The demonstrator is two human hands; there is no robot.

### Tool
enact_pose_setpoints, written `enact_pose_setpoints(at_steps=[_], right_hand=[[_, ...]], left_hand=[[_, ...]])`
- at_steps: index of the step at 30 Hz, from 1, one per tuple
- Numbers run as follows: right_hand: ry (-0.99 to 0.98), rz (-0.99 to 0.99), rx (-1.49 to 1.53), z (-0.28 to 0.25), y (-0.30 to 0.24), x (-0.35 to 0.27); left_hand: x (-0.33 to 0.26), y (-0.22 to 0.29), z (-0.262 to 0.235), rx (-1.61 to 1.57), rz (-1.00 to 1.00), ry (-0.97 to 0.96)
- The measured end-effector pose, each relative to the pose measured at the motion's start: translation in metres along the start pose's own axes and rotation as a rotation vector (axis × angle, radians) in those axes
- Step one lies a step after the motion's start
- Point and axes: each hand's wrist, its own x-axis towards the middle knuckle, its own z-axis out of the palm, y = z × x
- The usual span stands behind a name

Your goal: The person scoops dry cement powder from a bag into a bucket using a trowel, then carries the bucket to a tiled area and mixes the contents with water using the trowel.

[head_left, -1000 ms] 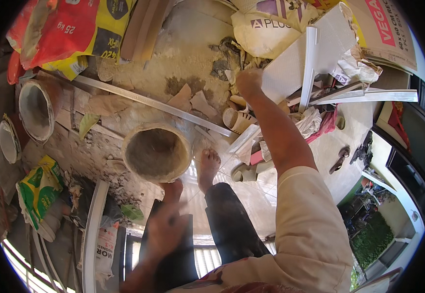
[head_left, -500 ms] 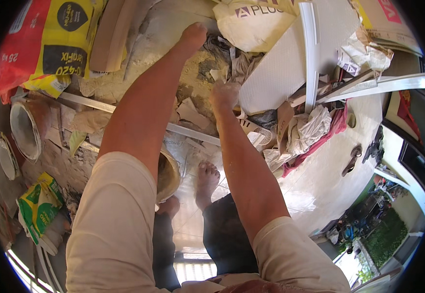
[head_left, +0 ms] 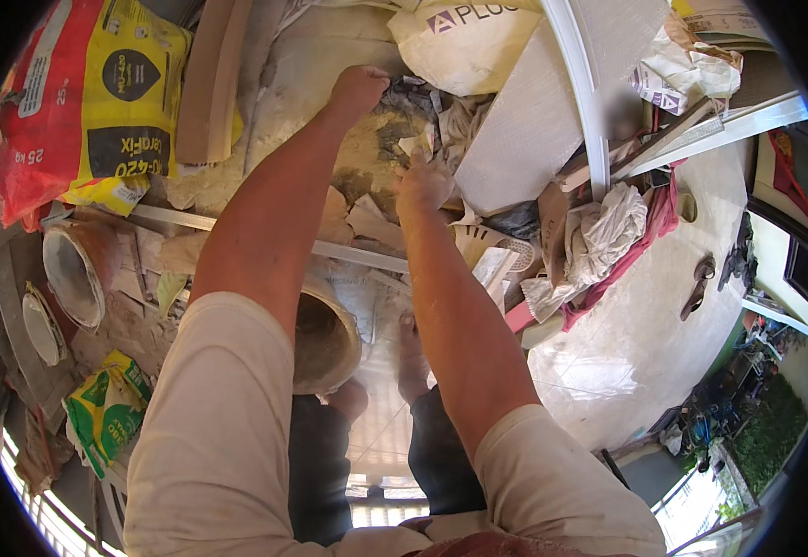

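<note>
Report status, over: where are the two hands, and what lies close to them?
Left hand at dark crumpled sheet; grip unclear. Right hand by pale scrap; grip unclear. Close by: white panel, right of right hand.

On my left I see a bulging red-and-yellow printed sack (head_left: pixel 97 102), upright brown cardboard strips (head_left: pixel 211 84) beside it. Below lie a round clay-coloured bucket with a grey inside (head_left: pixel 79 277) and a crumpled green-and-yellow packet (head_left: pixel 111 408). Nearer me stands a round mortar-crusted bucket (head_left: pixel 329 343). To my right are a crumpled off-white cloth (head_left: pixel 601 237) and a dark brown sandal (head_left: pixel 698 286) on the pale shiny floor (head_left: pixel 599 371).
</note>
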Motion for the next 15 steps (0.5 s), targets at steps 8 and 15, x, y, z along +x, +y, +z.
enact_pose_setpoints(at_steps=[8, 15], right_hand=[[-0.120, 0.686, 0.644, -0.012, -0.032, -0.011], [-0.138, 0.342, 0.393, -0.038, -0.029, -0.013]], left_hand=[[-0.046, -0.019, -0.028, -0.051, 0.043, 0.083], [-0.084, -0.047, -0.055, -0.303, -0.139, 0.104]])
